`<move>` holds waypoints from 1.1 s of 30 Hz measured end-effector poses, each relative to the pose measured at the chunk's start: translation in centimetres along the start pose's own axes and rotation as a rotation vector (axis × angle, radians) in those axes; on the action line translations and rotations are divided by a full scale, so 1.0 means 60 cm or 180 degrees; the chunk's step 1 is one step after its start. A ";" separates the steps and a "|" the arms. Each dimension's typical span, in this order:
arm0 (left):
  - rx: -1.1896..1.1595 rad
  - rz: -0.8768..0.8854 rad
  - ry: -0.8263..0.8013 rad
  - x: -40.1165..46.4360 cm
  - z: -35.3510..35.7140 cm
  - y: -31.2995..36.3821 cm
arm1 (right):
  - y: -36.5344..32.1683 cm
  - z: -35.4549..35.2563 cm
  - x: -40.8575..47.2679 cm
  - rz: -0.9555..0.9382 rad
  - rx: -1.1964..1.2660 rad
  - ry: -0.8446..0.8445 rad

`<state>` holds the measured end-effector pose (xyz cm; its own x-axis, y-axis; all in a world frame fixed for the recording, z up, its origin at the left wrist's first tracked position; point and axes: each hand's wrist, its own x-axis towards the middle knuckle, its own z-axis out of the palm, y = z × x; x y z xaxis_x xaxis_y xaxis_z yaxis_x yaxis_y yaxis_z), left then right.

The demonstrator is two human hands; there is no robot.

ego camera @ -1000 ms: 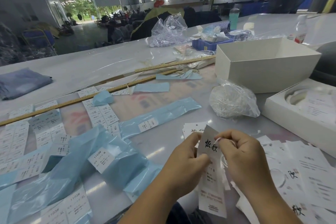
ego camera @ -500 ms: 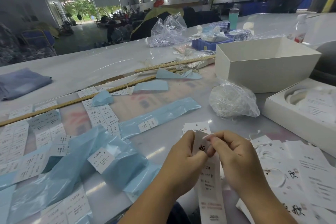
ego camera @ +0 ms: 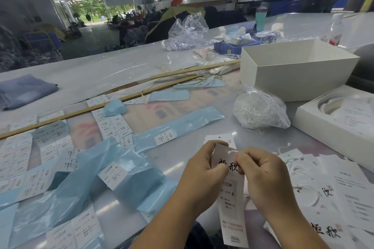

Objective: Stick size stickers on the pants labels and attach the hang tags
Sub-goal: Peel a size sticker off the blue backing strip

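Note:
I hold a long white hang tag (ego camera: 230, 204) upright in front of me; it bears black brush characters and an "1103# M" size sticker. My left hand (ego camera: 200, 180) grips its left edge near the top. My right hand (ego camera: 265, 178) pinches the tag's top right, where a thin white string shows. More hang tags (ego camera: 327, 194) with strings lie on the table at the right. Size stickers (ego camera: 113, 125) on white sheets and on blue backing strips (ego camera: 176, 125) cover the table at the left.
A clear bag of white strings (ego camera: 259, 111) lies behind the hands. An open white box (ego camera: 291, 79) and a white tray (ego camera: 327, 125) stand at the right. Two wooden rulers (ego camera: 85, 110) cross the table. Folded blue fabric (ego camera: 22, 91) lies far left.
The tag has dropped lower and both hands have closed in on its top. My right fingers moved from the tag's upper edge to pinch over the printed characters.

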<state>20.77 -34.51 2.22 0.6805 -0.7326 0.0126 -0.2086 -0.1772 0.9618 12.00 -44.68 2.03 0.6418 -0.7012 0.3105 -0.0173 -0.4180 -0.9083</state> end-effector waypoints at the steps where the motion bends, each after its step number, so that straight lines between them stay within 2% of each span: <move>1: 0.0002 -0.0001 0.0004 0.000 0.000 0.000 | 0.000 0.000 0.000 -0.0006 -0.0016 -0.0004; 12: 0.0013 -0.0062 0.0006 -0.001 0.001 0.002 | 0.008 0.002 0.001 -0.0095 -0.0206 0.0140; 33: 0.0013 0.0021 -0.0094 -0.002 0.002 0.004 | 0.024 0.006 0.004 -0.0031 -0.0475 -0.0115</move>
<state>20.56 -34.51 2.39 0.6581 -0.7528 0.0108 -0.2159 -0.1750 0.9606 12.40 -45.23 0.69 0.6697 -0.6764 0.3064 -0.1229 -0.5078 -0.8526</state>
